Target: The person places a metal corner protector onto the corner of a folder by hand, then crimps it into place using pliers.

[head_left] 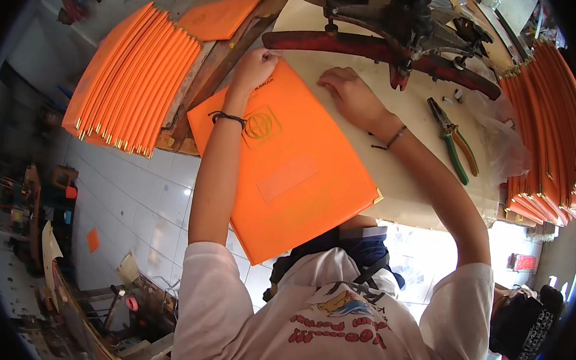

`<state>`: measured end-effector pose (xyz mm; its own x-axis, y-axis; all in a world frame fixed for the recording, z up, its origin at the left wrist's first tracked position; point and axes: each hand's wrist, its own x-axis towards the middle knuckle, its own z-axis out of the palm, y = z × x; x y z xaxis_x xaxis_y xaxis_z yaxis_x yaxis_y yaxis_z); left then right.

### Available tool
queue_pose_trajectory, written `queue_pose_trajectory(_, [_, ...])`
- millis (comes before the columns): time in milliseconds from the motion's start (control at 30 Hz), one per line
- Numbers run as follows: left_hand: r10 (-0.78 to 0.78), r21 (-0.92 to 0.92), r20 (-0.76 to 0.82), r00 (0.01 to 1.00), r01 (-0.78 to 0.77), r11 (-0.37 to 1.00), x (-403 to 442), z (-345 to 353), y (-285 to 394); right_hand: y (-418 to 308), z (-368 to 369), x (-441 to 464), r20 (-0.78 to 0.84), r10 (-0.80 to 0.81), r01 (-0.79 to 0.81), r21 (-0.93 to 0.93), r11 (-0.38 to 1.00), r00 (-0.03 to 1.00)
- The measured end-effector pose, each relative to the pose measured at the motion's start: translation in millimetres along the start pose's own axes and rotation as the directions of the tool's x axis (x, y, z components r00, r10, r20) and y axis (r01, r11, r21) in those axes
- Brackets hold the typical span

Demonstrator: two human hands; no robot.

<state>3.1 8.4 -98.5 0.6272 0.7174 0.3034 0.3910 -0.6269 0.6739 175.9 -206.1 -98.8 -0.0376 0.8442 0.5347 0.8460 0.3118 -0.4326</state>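
A large orange folder (304, 135) with printed lettering, a green round emblem and a clear rectangular window lies slanted across the table's near edge. A gold metal corner shows at its right side. My left hand (256, 70) is at the folder's top edge, fingers curled closed on its upper corner. Just right of the folder is my right hand (349, 95), low over the table, its fingers bent together. Whether it pinches something small is hidden. Above both hands stands a dark machine with a long curved red bar (349, 47).
Orange folders with gold corners stand in a stack at left (132, 81) and another at right (544, 136). Pliers (452, 140) with green and orange handles lie on the table sheet (394, 167). Clear plastic (504, 150) is beside them. Another person's dark cap (526, 330) appears lower right.
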Motion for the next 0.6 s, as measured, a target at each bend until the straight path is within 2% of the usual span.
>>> queue_pose_trajectory(67, [-0.037, 0.0, 0.027, 0.999, 0.037, 0.999, 1.5, -0.8, -0.6, -9.8, -15.1, -15.3, 0.012, 0.085, -0.085, 0.02, 0.996, 0.996])
queue_pose_trajectory(200, [-0.093, 0.01, 0.089, 0.992, 0.092, 0.996, -3.0, -5.6, 12.5, -14.8, -33.0, -43.5, -0.045, 0.088, -0.086, 0.045, 0.995, 0.995])
queue_pose_trajectory(233, [-0.174, 0.068, 0.132, 0.976, 0.166, 0.984, -6.2, -10.4, 23.8, -18.6, -37.9, -50.7, -0.069, 0.074, -0.071, 0.037, 0.997, 0.995])
queue_pose_trajectory(367, [-0.119, 0.061, 0.099, 0.988, 0.113, 0.992, -4.5, -6.9, 17.0, -36.8, -65.8, -79.1, -0.139, 0.071, -0.076, -0.029, 0.997, 0.988])
queue_pose_trajectory(500, [-0.031, 0.009, 0.071, 0.997, 0.031, 0.999, -2.6, -3.2, 4.6, -71.2, -102.2, -116.4, -0.027, 0.273, -0.268, 0.119, 0.956, 0.962])
queue_pose_trajectory(600, [-0.052, 0.037, 0.08, 0.995, 0.05, 0.998, -3.2, -4.6, 7.4, -84.6, -114.4, -148.6, 0.137, 0.129, -0.155, 0.203, 0.967, 0.982])
